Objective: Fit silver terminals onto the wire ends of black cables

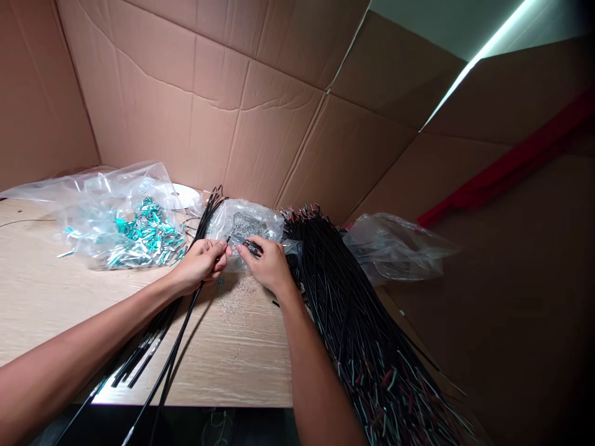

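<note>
Over wooden table (pixel 246 365), left hand (pixel 202 263) pinching black cable end (pixel 228 240); right hand (pixel 268 263) gripping dark tool (pixel 253 248), any lettering unreadably small.

The one camera is sitting on the person's head, looking forward and down over the bench (pixel 251 371) from its near side. It is viewing the left grip (pixel 204 263) and right grip (pixel 267 263) from behind, fairly close, near mid-frame, with the wall (pixel 186 93) filling the background.
</note>
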Demonstrator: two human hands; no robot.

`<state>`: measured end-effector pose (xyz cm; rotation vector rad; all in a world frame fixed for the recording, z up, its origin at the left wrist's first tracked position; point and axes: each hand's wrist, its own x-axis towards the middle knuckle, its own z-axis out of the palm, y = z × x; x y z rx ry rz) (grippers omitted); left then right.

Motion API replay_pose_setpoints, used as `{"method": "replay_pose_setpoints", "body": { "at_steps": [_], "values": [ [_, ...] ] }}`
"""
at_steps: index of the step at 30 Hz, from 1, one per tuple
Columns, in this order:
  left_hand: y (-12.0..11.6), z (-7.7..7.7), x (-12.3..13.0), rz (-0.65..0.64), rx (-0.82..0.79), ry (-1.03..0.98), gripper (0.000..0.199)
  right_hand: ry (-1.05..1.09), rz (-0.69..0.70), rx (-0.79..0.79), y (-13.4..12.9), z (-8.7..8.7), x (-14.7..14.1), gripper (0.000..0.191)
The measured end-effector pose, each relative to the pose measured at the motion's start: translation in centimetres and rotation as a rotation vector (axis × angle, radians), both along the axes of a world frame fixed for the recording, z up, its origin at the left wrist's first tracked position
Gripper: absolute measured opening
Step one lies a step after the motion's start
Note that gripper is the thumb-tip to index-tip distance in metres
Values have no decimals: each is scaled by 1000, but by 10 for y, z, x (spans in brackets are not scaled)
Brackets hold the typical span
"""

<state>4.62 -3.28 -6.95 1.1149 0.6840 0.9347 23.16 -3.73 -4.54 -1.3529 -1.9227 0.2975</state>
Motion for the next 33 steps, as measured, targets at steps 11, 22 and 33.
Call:
{"method": "replay_pose_setpoints", "body": {
  "at_steps": [11, 22, 33],
  "values": [
    [2, -11, 4, 16, 60, 47, 39, 60, -8, -100, 3, -5, -9, 34],
    [7, -18, 2, 95, 127, 96, 39, 75, -37, 12, -2, 0, -4, 32],
    [5, -12, 2, 246, 405, 299, 39, -33, -53, 26, -2, -2, -13, 32]
  ]
}}
